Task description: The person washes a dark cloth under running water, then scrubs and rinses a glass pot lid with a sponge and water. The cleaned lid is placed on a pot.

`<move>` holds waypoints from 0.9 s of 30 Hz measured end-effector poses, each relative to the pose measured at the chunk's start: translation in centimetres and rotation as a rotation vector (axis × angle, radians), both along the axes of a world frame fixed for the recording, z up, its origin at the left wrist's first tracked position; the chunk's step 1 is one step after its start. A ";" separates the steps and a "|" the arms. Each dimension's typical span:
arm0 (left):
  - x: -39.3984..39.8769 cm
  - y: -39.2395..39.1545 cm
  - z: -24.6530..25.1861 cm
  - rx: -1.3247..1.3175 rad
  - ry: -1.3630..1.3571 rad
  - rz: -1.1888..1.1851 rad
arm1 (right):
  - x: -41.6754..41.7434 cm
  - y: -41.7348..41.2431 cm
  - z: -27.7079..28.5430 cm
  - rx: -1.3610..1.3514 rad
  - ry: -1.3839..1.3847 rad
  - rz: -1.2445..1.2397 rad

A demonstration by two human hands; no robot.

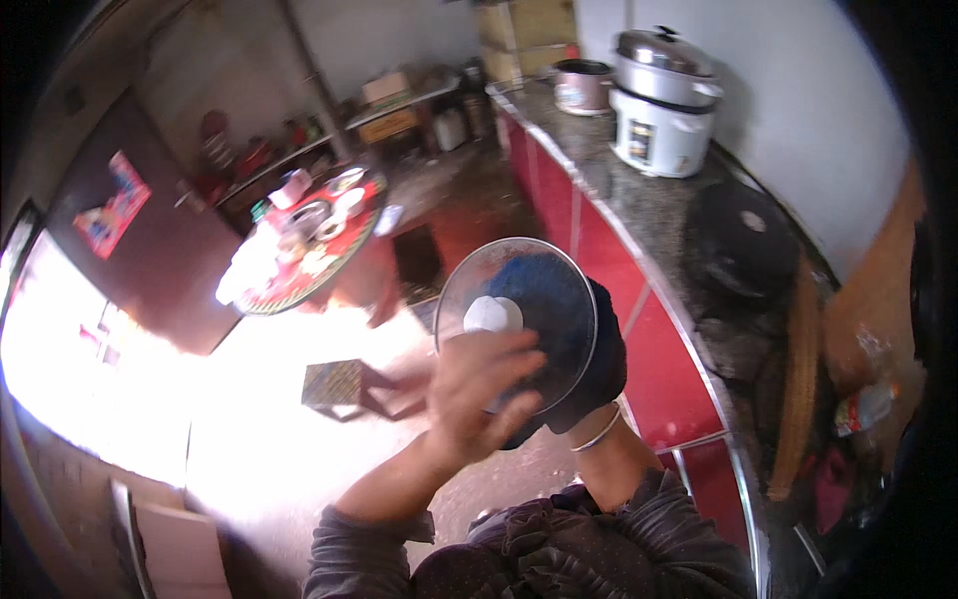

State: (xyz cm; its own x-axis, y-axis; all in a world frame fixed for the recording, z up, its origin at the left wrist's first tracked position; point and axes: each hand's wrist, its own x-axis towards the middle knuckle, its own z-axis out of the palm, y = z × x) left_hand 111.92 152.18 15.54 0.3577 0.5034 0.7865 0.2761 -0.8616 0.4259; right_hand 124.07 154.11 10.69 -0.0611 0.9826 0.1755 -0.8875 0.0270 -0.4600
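A round glass lid [546, 337] with a metal rim and a pale knob [490, 313] is held up before me, over the floor. My left hand [479, 385], blurred, lies across the near left part of the lid just below the knob, thumb and fingers apart. Behind the lid, a dark blue cloth [610, 359] covers my right hand and shows through the glass. Only the right wrist [599, 438], with a bracelet, comes out from under it. The right hand supports the lid through the cloth; its fingers are hidden.
Along the right runs a stone-topped counter [599, 157] with red fronts. It bears a white rice cooker [662, 105], a smaller pot [582, 86] and a round black lid or pan [741, 239]. Ahead left stand a low stool [333, 383] and a round table [352, 258] with dishes.
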 end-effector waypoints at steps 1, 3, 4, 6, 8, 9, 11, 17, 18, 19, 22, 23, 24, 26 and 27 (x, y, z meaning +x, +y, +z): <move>-3.7 -0.9 -0.1 0.092 0.021 0.190 | -3.1 -0.6 -0.3 -0.021 0.020 0.076; -8.9 -2.4 0.3 0.090 -0.012 0.476 | -8.9 -1.8 -0.5 -0.057 0.049 0.201; -11.5 -3.6 -0.5 -0.081 0.059 0.478 | -11.9 -2.7 -0.8 -0.081 0.054 0.280; -16.2 -6.3 -1.4 -0.187 -0.033 0.566 | -17.9 -4.7 -1.1 -0.134 0.063 0.439; -20.8 -8.8 -1.4 -0.161 0.010 0.748 | -23.6 -6.9 -1.1 -0.172 0.066 0.590; -23.5 -10.1 -1.1 -0.139 0.043 0.830 | -26.8 -8.3 -1.2 -0.186 0.061 0.673; -27.5 -12.5 -0.3 -0.147 0.063 0.969 | -31.1 -11.0 -1.1 -0.135 0.000 0.843; -37.5 -20.6 -1.3 -0.176 -0.076 1.438 | -39.5 -15.1 -0.4 0.244 -0.235 1.118; -38.0 -21.7 -2.0 -0.225 -0.256 1.493 | -41.0 -15.3 -0.3 0.275 -0.247 1.123; -38.4 -22.4 -2.6 -0.149 -0.221 1.534 | -42.7 -15.2 -0.3 0.296 -0.252 1.109; -39.1 -22.8 -3.4 -0.010 -0.250 1.580 | -47.3 -14.8 -0.7 0.353 -0.277 1.069; -39.9 -22.5 -3.1 0.011 -0.196 1.587 | -49.1 -14.7 -0.9 0.376 -0.296 1.059; -40.9 -22.0 -2.8 0.033 -0.137 1.584 | -50.8 -14.6 -1.1 0.410 -0.312 1.044; -43.5 -20.8 -2.6 0.048 0.018 1.518 | -54.1 -14.5 -1.7 0.477 -0.357 1.032; -45.3 -20.4 -2.1 -0.006 0.133 1.467 | -55.9 -14.8 -2.1 0.517 -0.379 1.035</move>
